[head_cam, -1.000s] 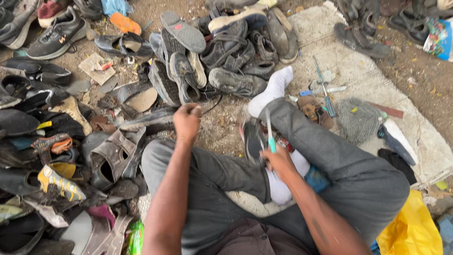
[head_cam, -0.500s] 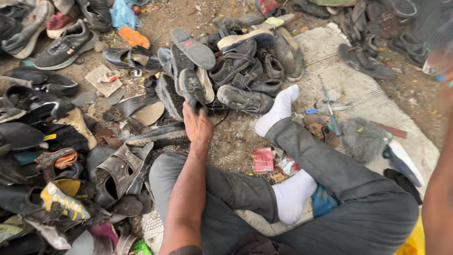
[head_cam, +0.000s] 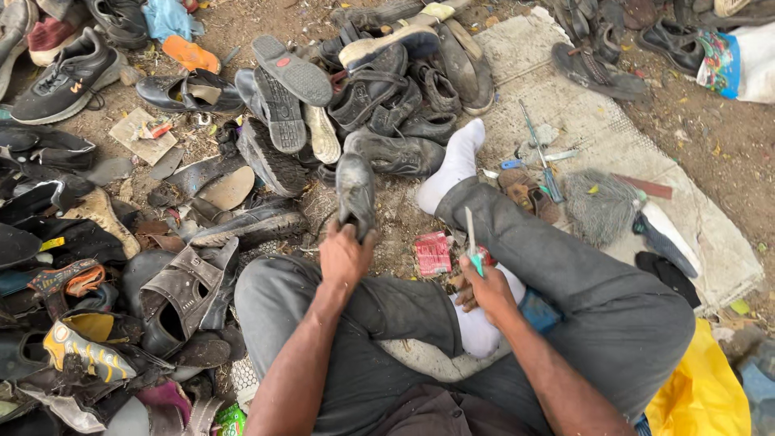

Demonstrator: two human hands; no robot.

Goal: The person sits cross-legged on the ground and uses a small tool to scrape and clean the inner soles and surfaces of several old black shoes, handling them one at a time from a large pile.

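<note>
My left hand [head_cam: 343, 257] grips the heel end of a worn black shoe [head_cam: 355, 192], holding it out over my left knee with its toe pointing away. My right hand [head_cam: 482, 291] is closed on a thin metal tool with a green handle [head_cam: 471, 241], its blade pointing up, just above my white-socked foot [head_cam: 476, 329]. I sit cross-legged in grey trousers [head_cam: 565, 266]; my other white sock [head_cam: 454, 165] reaches toward the shoe pile.
Heaps of old black shoes and sandals [head_cam: 363, 89] lie ahead and to the left [head_cam: 97, 266]. A small red packet [head_cam: 433, 253] sits between my legs. Tools [head_cam: 539, 153] and a grey brush [head_cam: 599, 206] rest on a pale mat [head_cam: 613, 145]. A yellow bag [head_cam: 701, 391] is at right.
My left hand took a black shoe from the pile and drew it toward me. My right hand came back into view holding the green-handled tool.
</note>
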